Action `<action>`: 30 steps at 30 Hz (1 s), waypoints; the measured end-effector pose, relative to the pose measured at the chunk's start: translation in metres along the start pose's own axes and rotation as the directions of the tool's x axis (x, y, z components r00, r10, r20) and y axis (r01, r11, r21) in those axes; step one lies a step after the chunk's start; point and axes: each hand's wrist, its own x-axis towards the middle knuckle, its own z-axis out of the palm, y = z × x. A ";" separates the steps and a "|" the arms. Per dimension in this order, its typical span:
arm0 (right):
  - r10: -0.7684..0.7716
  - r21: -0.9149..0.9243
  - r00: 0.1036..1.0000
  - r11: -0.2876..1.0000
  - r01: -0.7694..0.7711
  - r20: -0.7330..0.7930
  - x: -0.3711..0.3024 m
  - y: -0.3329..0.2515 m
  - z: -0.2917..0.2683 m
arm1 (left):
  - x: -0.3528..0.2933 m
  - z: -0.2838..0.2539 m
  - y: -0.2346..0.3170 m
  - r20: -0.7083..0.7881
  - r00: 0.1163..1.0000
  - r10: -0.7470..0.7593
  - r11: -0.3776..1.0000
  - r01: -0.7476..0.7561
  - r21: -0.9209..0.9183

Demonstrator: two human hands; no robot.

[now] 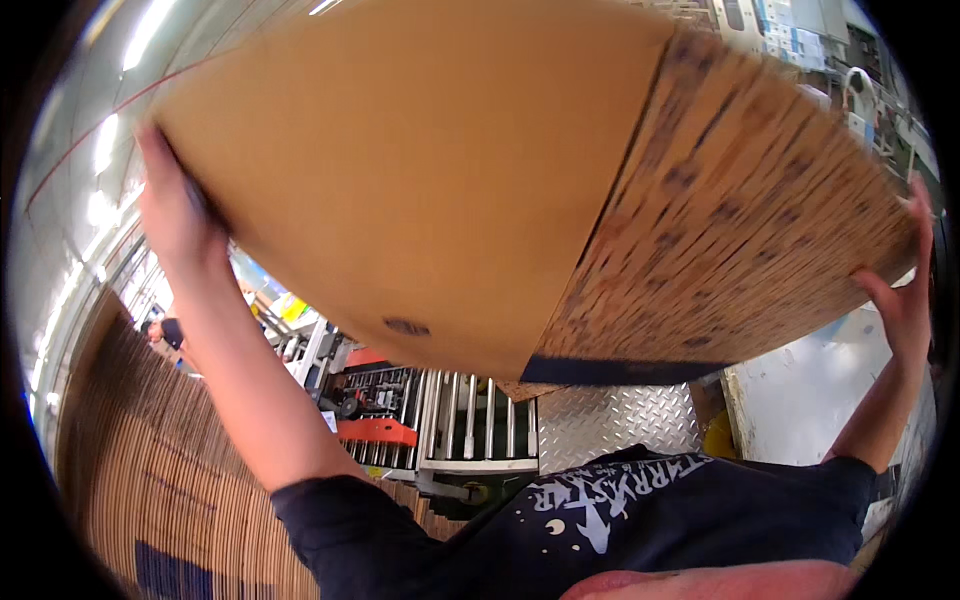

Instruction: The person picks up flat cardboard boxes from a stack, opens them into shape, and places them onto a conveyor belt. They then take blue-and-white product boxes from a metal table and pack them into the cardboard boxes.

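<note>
A thick stack of flat cardboard sheets (430, 190) is raised in front of me and fills the upper middle of the head view. Its plain brown face is toward the left, while the layered sheet edges, with dark marks and a dark blue band at the bottom, face right. My left hand (185, 215) presses on the left edge, its fingers partly hidden and blurred. At the opposite end, my right hand (905, 290) grips the layered side, thumb below and fingers higher up. Both arms are stretched out and lifted.
Below the stack lie a roller conveyor (480, 420) with a red-orange part (375, 432) and a metal tread plate (620, 420). More piled cardboard (180, 490) stands at lower left, with another person (165, 335) beyond. A white surface (810, 380) is at right.
</note>
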 end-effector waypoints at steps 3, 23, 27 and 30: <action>-0.066 0.156 0.932 0.988 0.011 0.356 0.018 -0.075 0.032 | -0.073 -0.082 -0.105 -0.138 0.972 -0.189 0.963 0.211 0.165; -0.665 0.623 0.304 0.312 -0.717 0.682 -0.024 -0.216 0.237 | -0.327 -0.176 -0.278 -0.215 0.575 -0.790 0.499 0.805 0.321; -0.561 0.805 0.580 0.358 -0.473 0.591 0.040 -0.235 0.247 | -0.322 -0.178 -0.265 -0.084 0.585 -0.806 0.500 0.751 0.432; -0.190 0.679 0.789 0.647 -0.347 0.584 0.000 -0.175 0.275 | -0.320 -0.096 -0.274 0.521 0.424 -0.741 0.669 0.540 0.511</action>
